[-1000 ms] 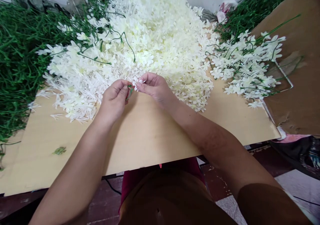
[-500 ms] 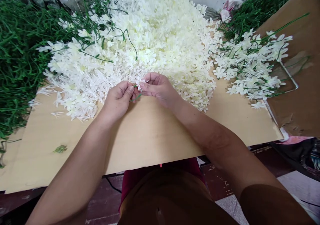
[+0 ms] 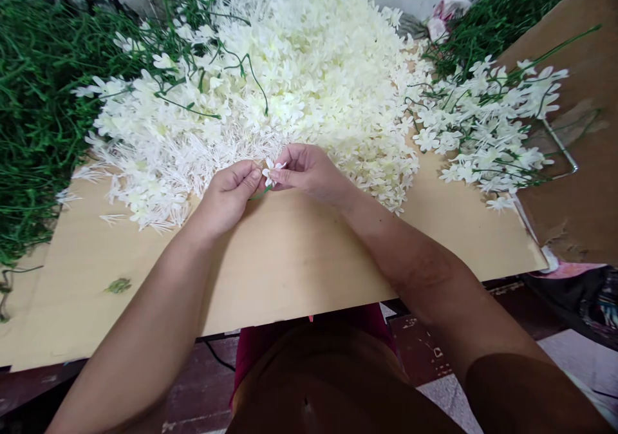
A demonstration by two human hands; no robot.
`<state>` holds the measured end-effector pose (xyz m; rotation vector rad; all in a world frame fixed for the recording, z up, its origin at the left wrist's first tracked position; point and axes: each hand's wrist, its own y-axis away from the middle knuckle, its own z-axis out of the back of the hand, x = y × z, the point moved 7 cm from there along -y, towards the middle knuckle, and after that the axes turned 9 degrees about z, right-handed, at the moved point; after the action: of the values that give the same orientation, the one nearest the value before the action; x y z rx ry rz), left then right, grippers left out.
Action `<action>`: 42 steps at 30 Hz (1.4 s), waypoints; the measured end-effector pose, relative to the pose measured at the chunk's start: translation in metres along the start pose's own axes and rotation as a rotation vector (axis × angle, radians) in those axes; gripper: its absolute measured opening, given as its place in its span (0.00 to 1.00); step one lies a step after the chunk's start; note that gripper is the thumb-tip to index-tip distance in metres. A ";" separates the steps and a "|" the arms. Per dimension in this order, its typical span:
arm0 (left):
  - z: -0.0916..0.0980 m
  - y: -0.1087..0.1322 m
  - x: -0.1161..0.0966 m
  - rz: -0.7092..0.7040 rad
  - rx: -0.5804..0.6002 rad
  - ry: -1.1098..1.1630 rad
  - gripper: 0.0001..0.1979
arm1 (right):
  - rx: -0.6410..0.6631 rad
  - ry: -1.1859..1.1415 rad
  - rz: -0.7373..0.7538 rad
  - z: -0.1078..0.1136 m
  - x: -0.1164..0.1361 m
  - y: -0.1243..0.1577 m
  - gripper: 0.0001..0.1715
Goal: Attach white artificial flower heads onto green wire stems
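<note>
In the head view both my hands meet above the table, in front of a big heap of loose white flower heads (image 3: pixel 328 67). My left hand (image 3: pixel 234 192) is closed, its thumb and index finger pinching a thin green stem (image 3: pixel 261 193). A small white flower (image 3: pixel 270 173) sits between the two hands, at the upper end of the stem. My right hand (image 3: pixel 306 170) pinches this flower by its petals. The fingers partly hide where flower and stem meet.
Green stems (image 3: pixel 43 112) are piled at the left, more (image 3: pixel 502 15) at the back right. White flowers on stems (image 3: pixel 487 125) lie beside a cardboard piece (image 3: pixel 574 202) at the right. A green scrap (image 3: pixel 118 285) lies on the tan tabletop (image 3: pixel 299 260).
The white flower between my fingers has turned, showing more of its petals. My hands have stayed nearly in place; the view has shifted very slightly.
</note>
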<state>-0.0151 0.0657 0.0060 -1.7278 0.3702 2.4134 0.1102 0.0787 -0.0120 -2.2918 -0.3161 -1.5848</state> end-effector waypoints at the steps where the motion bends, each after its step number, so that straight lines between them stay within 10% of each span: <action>1: 0.000 0.000 0.001 0.009 0.005 0.017 0.20 | 0.009 -0.004 -0.007 0.000 -0.001 0.000 0.23; 42: -0.005 -0.007 0.008 0.060 -0.035 -0.022 0.17 | -0.096 -0.053 -0.192 0.002 -0.021 -0.001 0.22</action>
<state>-0.0119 0.0706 -0.0040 -1.7266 0.3841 2.4933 0.1038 0.0807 -0.0325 -2.4433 -0.4970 -1.6646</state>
